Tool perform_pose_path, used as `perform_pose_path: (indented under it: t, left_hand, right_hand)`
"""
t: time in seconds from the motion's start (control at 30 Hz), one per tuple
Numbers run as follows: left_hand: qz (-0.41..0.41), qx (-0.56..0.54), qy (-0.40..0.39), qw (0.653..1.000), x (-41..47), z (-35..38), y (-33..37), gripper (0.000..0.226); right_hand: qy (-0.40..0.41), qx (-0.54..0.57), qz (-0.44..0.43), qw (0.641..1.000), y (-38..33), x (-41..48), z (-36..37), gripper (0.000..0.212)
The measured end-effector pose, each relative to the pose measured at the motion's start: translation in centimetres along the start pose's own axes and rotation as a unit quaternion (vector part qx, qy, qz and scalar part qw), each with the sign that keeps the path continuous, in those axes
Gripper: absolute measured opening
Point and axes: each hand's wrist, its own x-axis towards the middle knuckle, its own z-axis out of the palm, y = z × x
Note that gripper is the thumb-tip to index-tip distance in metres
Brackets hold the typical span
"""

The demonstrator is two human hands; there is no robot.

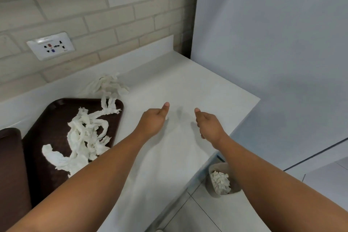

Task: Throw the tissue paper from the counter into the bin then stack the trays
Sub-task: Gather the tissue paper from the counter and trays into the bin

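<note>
- The left hand [153,121] and the right hand [209,127] hover over the middle of the counter [188,84]. Each has its fingers curled into the palm and its thumb stuck out, and neither appears to hold anything.
- The tissue paper [82,137] lies well to the left — a tangled heap on the near tray [47,118], with a strip trailing over the tray's far rim towards a second clump [108,84] on the counter by the wall. The fists must open and reach across, and a hasty grab would likely take only part of the tangle and tear the strip.
- Torn scraps could drop on the counter or the floor during the carry, since the bin [211,173] stands low beyond the counter's right edge (white scraps already lie in it).
- Pulling at the heap may drag the near tray against the second tray [9,165] just beside it — and stacking before the tissue is cleared would trap paper between them.
</note>
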Motion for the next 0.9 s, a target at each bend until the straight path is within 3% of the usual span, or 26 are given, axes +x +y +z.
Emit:
perform_pose_path:
  t: [0.2,0.4,0.57,0.77,0.9]
  left_hand:
    - [0.057,-0.012,-0.046,0.997,-1.2,7.3,5.6,0.046]
    - [0.108,-0.055,-0.09,0.989,-3.2,15.7,10.4,0.021]
    - [0.128,0.045,-0.062,0.989,-5.0,22.6,13.6,0.061]
    - [0.05,-0.039,-0.123,0.99,-6.3,30.9,13.7,0.061]
    - [0.041,0.022,-0.139,0.989,-5.9,35.5,11.2,0.059]
  right_hand:
    - [0.084,-0.05,0.009,0.995,1.7,-1.8,-7.5,0.062]
    - [0.138,-0.057,0.014,0.989,5.4,-3.3,-16.1,0.059]
    - [0.147,-0.031,0.024,0.988,9.3,-4.4,-22.1,0.068]
    - [0.144,-0.062,0.055,0.986,14.9,-5.5,-26.1,0.064]
    - [0.129,-0.103,0.074,0.983,19.2,-5.0,-26.1,0.062]
